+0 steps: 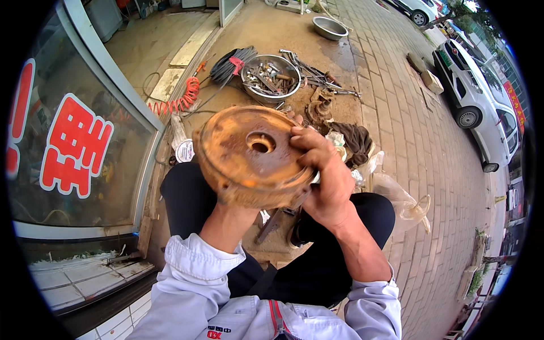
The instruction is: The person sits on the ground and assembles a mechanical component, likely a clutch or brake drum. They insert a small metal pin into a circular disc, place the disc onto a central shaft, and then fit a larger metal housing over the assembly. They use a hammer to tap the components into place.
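A rusty round metal cover (226,148), brown-orange with a thick rim and a hole in its middle, is held up above my knees, its flat face tilted up. My right hand (326,170) grips its right edge, fingers bent over the rim onto the face. From below, my left hand (231,218) supports the cover; only the wrist and heel show, and its fingers are hidden behind the metal. Under the cover, between my legs, a dark metal bar (268,225) lies on the ground, partly hidden.
Ahead stands a metal basin (271,78) of small parts, with wrenches (323,76) to its right. A black cable coil (232,63), red coiled hose (180,101), rusty part (319,106), dark rag (354,141) and plastic bag (403,198) lie around. A glass door (85,136) is left.
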The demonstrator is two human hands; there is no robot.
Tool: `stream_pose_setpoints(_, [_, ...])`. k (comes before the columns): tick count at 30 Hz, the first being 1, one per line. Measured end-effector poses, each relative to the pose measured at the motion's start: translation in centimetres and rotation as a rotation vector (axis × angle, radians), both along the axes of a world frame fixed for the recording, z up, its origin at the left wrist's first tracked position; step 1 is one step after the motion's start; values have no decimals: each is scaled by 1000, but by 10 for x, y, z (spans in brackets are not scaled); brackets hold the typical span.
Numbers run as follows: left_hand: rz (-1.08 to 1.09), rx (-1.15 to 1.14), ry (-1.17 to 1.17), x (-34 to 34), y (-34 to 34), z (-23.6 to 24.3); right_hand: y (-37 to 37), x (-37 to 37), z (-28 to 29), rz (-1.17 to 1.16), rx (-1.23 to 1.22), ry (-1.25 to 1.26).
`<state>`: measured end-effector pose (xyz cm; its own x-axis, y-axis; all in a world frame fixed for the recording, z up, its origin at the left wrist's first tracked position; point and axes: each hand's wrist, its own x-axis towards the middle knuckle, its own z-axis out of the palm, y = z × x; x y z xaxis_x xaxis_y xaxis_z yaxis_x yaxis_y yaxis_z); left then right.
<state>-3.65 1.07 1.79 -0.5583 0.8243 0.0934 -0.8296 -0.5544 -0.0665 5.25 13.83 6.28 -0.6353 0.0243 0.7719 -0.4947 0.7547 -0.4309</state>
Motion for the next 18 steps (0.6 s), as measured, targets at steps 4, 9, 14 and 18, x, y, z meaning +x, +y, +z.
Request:
stream_pose_setpoints(4, [149,-212,28,-1,6,6,4,-5,3,-51,-571,-143])
stream_pose_setpoints(9, [37,-165,-120,4,4,4,25,-6,7,-39,-852,-213])
stream_pose_setpoints(14, [40,-217,-83,9,6,6,35,-1,6,36,-1052,-253])
stream_pose_setpoints(18, [41,-215,-41,13,8,2,35,1,14,43,-1168,-238])
